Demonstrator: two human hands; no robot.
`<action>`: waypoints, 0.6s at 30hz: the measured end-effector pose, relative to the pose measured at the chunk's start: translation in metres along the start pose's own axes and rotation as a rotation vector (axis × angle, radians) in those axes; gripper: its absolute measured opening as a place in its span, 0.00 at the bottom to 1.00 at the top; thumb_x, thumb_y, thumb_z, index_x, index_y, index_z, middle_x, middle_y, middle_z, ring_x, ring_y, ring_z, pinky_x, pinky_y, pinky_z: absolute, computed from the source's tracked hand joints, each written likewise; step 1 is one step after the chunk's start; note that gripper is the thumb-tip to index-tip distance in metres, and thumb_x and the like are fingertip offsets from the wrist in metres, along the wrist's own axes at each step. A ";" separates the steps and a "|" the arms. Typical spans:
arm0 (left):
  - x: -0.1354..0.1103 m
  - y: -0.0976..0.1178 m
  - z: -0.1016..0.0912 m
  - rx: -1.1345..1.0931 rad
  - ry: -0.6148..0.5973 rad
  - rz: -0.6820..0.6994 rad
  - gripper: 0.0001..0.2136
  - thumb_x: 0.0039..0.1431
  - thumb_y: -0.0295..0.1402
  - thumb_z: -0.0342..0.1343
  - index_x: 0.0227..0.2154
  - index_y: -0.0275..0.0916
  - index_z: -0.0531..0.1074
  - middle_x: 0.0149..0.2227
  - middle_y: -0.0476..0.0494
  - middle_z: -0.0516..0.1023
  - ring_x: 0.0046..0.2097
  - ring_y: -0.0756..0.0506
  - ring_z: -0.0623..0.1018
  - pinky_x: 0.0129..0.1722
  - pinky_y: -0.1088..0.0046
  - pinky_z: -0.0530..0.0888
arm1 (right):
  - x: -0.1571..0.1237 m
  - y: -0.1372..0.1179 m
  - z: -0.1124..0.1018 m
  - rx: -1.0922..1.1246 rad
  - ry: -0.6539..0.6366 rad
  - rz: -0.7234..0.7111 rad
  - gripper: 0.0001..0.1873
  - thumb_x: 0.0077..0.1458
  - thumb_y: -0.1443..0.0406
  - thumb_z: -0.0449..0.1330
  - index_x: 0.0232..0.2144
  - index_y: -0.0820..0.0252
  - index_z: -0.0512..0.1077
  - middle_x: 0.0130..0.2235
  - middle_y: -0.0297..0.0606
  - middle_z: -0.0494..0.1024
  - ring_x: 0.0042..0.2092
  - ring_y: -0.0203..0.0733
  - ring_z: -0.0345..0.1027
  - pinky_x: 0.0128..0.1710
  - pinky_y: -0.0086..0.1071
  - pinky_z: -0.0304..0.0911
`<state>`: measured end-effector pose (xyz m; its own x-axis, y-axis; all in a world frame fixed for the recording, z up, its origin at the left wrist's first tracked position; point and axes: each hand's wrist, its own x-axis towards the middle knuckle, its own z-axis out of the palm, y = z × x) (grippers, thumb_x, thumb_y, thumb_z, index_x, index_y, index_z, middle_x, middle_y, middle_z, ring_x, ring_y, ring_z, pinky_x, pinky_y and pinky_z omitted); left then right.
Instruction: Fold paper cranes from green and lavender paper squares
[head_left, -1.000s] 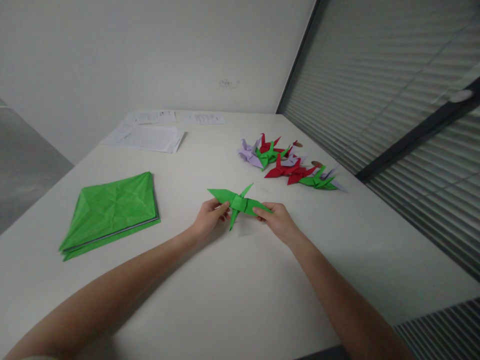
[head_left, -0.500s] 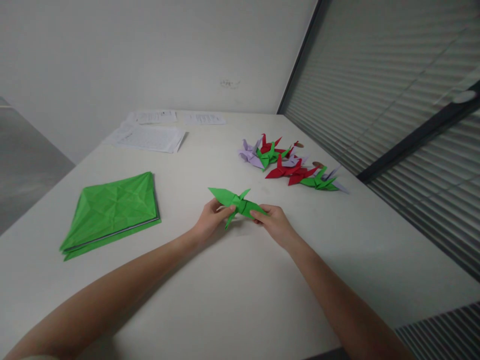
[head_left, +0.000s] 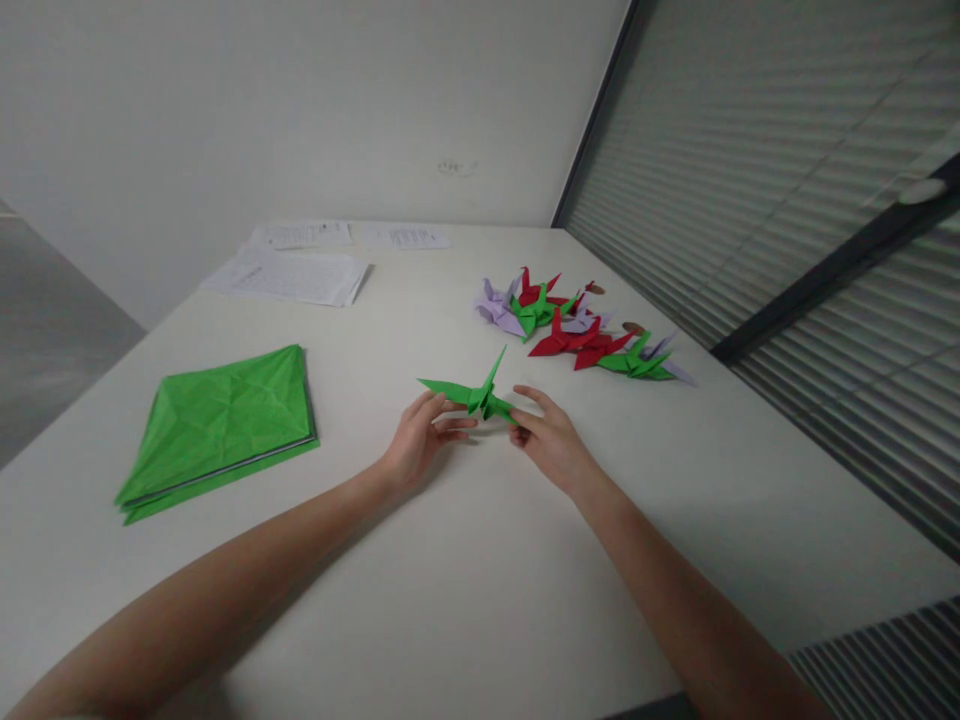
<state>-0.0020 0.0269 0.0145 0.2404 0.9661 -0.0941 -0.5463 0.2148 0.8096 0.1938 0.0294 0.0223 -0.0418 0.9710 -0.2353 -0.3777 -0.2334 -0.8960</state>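
Observation:
A green paper crane (head_left: 482,400) is between my hands above the white table, its wings spread sideways and one thin point sticking up. My left hand (head_left: 420,436) pinches the left wing between thumb and fingers, with the lower fingers stretched out beneath it. The tip of the right wing is in the fingers of my right hand (head_left: 553,440), whose one finger is raised away from the paper. Beyond my right hand lies a group of folded cranes: red (head_left: 574,338), green (head_left: 637,360) and lilac (head_left: 499,305).
To the left lies a stack of creased green paper (head_left: 229,415) with a dark layer at its edge. Printed sheets (head_left: 292,277) rest at the back left of the table (head_left: 450,600). Window blinds (head_left: 787,180) border the right side, and a wall rises behind.
The crane has been turned in my hands: its body now faces differently and a point stands up. My left thumb has moved off its middle toward the wing; a right finger has lifted.

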 end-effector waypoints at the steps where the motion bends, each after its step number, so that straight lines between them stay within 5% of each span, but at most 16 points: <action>1: 0.000 -0.001 -0.001 0.006 0.004 -0.007 0.14 0.55 0.41 0.59 0.38 0.36 0.71 0.41 0.39 0.78 0.38 0.41 0.80 0.37 0.66 0.74 | 0.001 -0.001 -0.001 0.034 0.008 0.001 0.29 0.34 0.64 0.73 0.42 0.53 0.72 0.24 0.27 0.74 0.26 0.33 0.64 0.27 0.29 0.54; 13: 0.003 -0.004 -0.003 0.012 0.033 -0.045 0.13 0.57 0.38 0.56 0.38 0.32 0.73 0.39 0.37 0.77 0.36 0.42 0.80 0.37 0.67 0.74 | 0.010 -0.007 -0.017 0.070 0.053 0.095 0.14 0.38 0.67 0.72 0.31 0.56 0.78 0.34 0.33 0.80 0.33 0.34 0.70 0.29 0.27 0.61; 18: 0.001 -0.004 -0.001 0.022 0.016 -0.059 0.12 0.55 0.38 0.59 0.33 0.31 0.74 0.36 0.39 0.77 0.34 0.44 0.79 0.37 0.68 0.74 | 0.013 -0.016 -0.024 0.113 0.080 0.024 0.10 0.41 0.71 0.69 0.29 0.58 0.76 0.32 0.33 0.80 0.34 0.34 0.72 0.30 0.26 0.65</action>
<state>-0.0007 0.0272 0.0107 0.2586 0.9540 -0.1514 -0.5136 0.2685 0.8149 0.2217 0.0449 0.0244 0.0204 0.9568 -0.2899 -0.4791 -0.2451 -0.8428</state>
